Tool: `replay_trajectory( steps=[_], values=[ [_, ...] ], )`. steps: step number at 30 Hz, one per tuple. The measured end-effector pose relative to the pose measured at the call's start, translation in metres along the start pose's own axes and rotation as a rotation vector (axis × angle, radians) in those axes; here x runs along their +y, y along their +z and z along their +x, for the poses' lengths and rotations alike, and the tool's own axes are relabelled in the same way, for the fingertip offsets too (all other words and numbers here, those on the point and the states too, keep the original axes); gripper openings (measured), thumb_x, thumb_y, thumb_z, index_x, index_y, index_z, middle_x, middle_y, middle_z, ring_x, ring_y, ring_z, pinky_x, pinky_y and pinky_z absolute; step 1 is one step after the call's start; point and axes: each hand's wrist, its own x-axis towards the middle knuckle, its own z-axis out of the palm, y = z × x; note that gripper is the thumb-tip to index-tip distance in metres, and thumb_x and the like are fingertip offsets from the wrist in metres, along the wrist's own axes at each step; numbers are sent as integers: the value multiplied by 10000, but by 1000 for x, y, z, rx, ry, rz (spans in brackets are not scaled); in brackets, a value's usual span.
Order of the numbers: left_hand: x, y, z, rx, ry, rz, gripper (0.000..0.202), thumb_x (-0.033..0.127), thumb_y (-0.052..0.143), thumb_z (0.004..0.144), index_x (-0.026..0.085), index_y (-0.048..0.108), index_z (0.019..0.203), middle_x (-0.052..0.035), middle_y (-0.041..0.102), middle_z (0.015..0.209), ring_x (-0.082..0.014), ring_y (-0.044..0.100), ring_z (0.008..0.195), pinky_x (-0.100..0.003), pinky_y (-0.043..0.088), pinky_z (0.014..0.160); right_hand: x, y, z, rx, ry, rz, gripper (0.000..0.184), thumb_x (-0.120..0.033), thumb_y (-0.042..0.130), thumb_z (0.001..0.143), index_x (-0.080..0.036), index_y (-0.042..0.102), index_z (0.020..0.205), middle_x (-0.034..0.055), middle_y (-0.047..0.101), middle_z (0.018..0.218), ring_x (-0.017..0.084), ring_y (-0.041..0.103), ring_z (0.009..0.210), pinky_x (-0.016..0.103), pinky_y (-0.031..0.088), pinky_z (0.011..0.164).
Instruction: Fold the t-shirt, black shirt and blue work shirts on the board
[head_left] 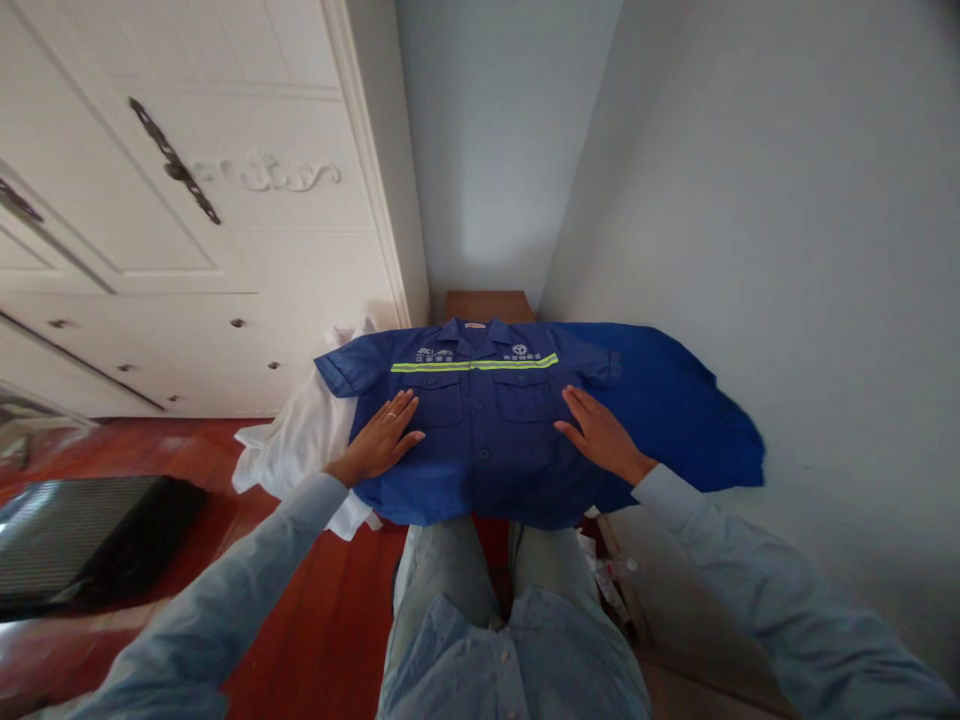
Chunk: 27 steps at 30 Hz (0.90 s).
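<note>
A blue work shirt [480, 440] with a yellow-green reflective stripe across the chest lies face up, collar away from me. My left hand [381, 435] rests flat on its left side beside the chest pocket, fingers stretched out, a ring on one finger. My right hand [600, 432] lies flat on the shirt's right side near the other pocket, fingers also extended. Neither hand holds anything. More blue cloth [675, 410] spreads out to the right under the shirt.
White cloth [300, 440] hangs at the left under the shirt. A white wardrobe [187, 250] with dark handles stands at the left, a grey wall [750, 250] close on the right. A dark case [82, 540] lies on the red wooden floor [330, 620].
</note>
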Motion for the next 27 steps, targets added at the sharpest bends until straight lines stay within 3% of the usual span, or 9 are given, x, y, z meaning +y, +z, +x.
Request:
replay_trajectory(
  steps=[3,6,10,12,14,17,20,23,27],
  values=[
    [18,-3,-16,81,-76,-84,743,633,333,1009,121,378,1546,-194,348,1631,-318,246,1540,-546,290,1224,8,-11,-13,122,281,77,726,-520,482,954,-93,394,1534,240,596,1385,390,562,1283,547,453,1074],
    [40,-7,-29,242,-209,-190,689,634,446,971,160,488,1468,-175,492,1546,-332,395,1476,-539,364,1189,14,-11,-31,64,480,191,721,-517,604,871,-154,469,1480,162,710,1154,311,699,947,460,556,892],
    [71,-4,-54,636,-553,-379,514,554,536,946,186,623,1293,-139,682,1285,-290,672,1151,-448,551,991,14,-10,-49,31,598,264,537,-501,706,776,-187,663,1210,117,749,985,275,707,844,390,555,805],
    [82,8,-70,814,-742,-463,440,517,549,933,185,653,1202,-119,713,1170,-260,703,1023,-404,584,889,13,-14,-53,-18,649,336,405,-525,712,751,-199,717,991,94,750,859,263,707,782,362,542,742],
    [87,25,-87,898,-889,-506,413,498,577,892,179,658,1143,-111,715,1115,-257,702,987,-400,589,846,11,-19,-55,-102,649,446,372,-576,690,742,-210,712,802,72,737,758,236,686,691,335,516,664],
    [82,51,-105,840,-1035,-546,467,512,633,799,170,651,1117,-131,699,1121,-298,686,1028,-452,579,867,5,-25,-58,-141,617,573,378,-596,699,690,-220,681,655,48,715,676,219,662,648,313,485,616],
    [72,66,-113,767,-1097,-612,525,542,687,732,172,648,1102,-153,691,1145,-340,651,1121,-498,539,947,-1,-26,-64,-124,640,651,371,-585,725,644,-219,665,622,38,688,638,224,664,661,304,484,605],
    [64,67,-113,743,-1063,-720,506,561,727,710,186,666,1043,-122,718,1057,-321,672,1054,-452,550,891,-8,-28,-71,-117,669,779,421,-636,720,661,-219,679,707,33,683,679,226,668,694,291,492,572],
    [56,55,-114,689,-969,-850,398,576,738,711,193,703,812,-22,692,749,-224,653,766,-315,517,702,-13,-32,-80,42,702,1080,470,-661,786,636,-231,654,771,31,694,822,215,675,815,323,571,725]
  ],
)
